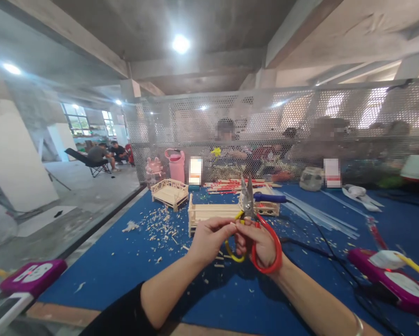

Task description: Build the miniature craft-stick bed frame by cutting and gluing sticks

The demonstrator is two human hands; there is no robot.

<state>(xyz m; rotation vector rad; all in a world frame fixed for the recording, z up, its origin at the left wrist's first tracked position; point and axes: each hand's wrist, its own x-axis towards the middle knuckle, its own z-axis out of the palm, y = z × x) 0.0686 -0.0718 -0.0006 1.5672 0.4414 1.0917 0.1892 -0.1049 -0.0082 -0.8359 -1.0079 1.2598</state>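
My right hand (264,243) is closed around scissors (247,201) with one red and one yellow handle; their metal blades point up, slightly apart. The fingers of my left hand (206,239) are pinched, their tips meeting my right fingertips. Whatever sits in that pinch is too small to make out. Just beyond the hands stands a small pale wooden stick frame (212,211) with railings, partly hidden by them. Farther left is a similar railed stick model (170,192). Another stick piece (273,208) shows to the right behind the scissors.
Wood scraps (164,227) litter the blue tabletop (104,266). Red-tipped sticks (230,186) lie at the back, near a blue-handled corded tool (270,198) and clear strips (317,215). A purple power strip (394,280) sits right. A perforated screen (195,121) stands behind; people sit beyond it.
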